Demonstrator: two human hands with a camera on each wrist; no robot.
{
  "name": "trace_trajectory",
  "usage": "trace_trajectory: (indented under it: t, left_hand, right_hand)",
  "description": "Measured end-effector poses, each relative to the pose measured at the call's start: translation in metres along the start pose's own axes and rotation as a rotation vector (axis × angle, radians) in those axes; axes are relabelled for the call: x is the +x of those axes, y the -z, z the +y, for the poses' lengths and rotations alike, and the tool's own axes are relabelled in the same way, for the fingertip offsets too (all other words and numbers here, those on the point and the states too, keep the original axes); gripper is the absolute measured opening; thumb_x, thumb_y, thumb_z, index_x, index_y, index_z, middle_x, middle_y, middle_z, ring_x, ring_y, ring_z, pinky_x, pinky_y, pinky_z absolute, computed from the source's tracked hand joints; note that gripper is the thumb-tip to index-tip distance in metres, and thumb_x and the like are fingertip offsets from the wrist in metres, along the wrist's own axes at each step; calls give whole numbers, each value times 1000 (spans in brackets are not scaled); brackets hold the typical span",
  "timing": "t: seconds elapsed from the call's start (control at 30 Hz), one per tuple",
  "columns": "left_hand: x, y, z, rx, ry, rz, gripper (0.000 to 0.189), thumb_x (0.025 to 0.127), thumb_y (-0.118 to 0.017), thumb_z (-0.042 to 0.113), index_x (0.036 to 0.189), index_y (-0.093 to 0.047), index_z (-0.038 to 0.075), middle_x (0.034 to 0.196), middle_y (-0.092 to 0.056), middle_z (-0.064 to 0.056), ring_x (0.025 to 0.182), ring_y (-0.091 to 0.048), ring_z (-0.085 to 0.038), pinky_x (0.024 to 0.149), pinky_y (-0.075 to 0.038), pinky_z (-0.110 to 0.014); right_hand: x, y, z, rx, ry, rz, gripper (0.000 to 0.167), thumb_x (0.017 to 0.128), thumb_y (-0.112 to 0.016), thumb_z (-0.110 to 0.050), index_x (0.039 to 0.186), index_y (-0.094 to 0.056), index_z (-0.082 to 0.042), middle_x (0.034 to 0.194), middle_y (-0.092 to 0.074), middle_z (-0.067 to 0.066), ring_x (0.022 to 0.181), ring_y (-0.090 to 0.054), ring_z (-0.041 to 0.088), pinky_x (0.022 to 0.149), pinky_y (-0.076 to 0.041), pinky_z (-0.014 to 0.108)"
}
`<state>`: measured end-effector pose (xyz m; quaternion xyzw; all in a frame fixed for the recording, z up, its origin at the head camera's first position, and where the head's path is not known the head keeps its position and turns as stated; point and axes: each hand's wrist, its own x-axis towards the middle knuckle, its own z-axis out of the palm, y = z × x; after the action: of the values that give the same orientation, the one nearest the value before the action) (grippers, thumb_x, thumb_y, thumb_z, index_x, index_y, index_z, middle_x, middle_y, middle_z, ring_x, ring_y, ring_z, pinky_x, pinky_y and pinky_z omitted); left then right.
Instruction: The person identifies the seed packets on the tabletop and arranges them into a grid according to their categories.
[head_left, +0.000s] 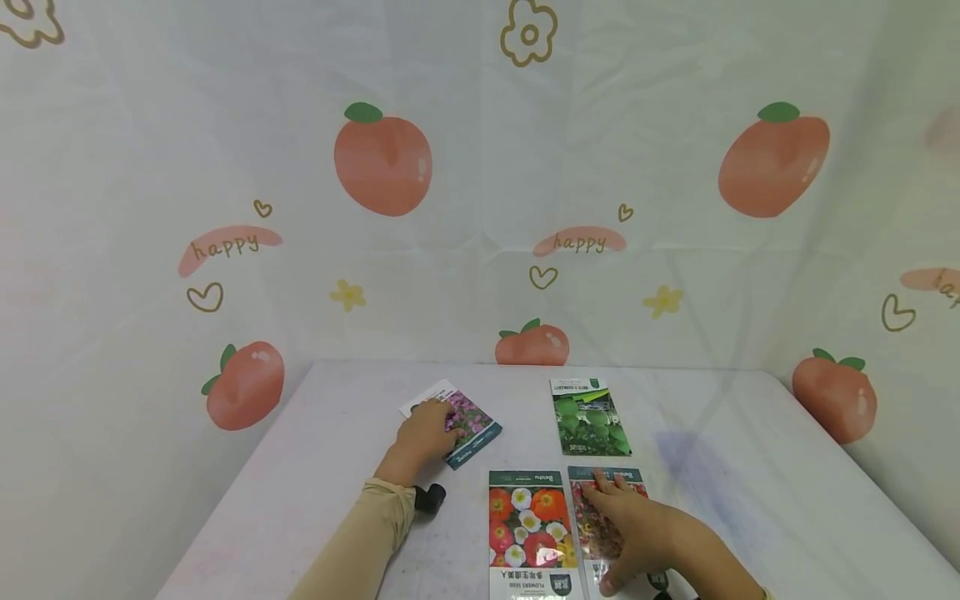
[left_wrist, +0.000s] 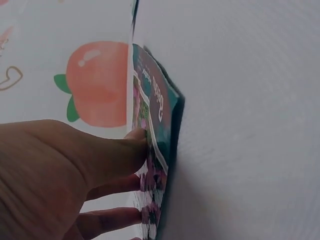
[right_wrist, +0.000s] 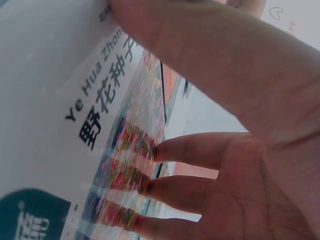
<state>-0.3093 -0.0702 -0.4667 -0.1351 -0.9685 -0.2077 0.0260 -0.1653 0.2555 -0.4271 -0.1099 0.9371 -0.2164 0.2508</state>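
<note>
At the left, my left hand [head_left: 423, 433] rests on a seed packet [head_left: 474, 415] with purple flowers and a teal band, which lies slanted on the table. In the left wrist view the thumb and fingertips touch its printed face [left_wrist: 155, 135]. Nearer the front, my right hand [head_left: 637, 529] lies spread over a wildflower seed packet [head_left: 588, 523]. Its fingertips touch the flower picture, seen in the right wrist view, and its thumb reaches the white lettered part [right_wrist: 60, 65]. Just left of that packet lies a flower seed packet [head_left: 530, 533] with red, orange and white blooms.
Behind the right hand, a green seed packet [head_left: 592, 419] with round green fruit lies on the white table [head_left: 352, 400]. A white cloth [head_left: 465, 167] printed with peaches hangs behind and beside the table. A bluish stain [head_left: 697, 467] marks the right side.
</note>
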Motion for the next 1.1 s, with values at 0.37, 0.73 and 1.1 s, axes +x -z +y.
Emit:
trace_trajectory:
  t: [0.37,0.73,1.1]
  left_hand:
    - [1,-1,8,19,25,-23,38,97,-75,24,129,-71,3,128,-70,-17,121,-66,-34,99,-57,-55]
    - [1,-2,14,26,31,-43,40,97,-72,19,136,-71,10,129,-70,-14,118,-66,-30,94,-58,-54]
    - [1,1,19,-2,21,-60,39,98,-71,16,137,-71,9,135,-69,-15,125,-65,-32,99,-57,-55]
  right_hand:
    - [-2,2,0,13,6,-1,121,64,-102,-40,164,-40,-12,175,-25,21,161,-12,55,116,-28,81]
    - [-1,0,0,1,11,-3,119,66,-101,-40,164,-41,-11,175,-25,20,161,-13,55,115,-30,81]
    - [-2,0,-3,-5,13,8,118,66,-101,-39,163,-41,-10,174,-27,20,161,-14,55,115,-29,81]
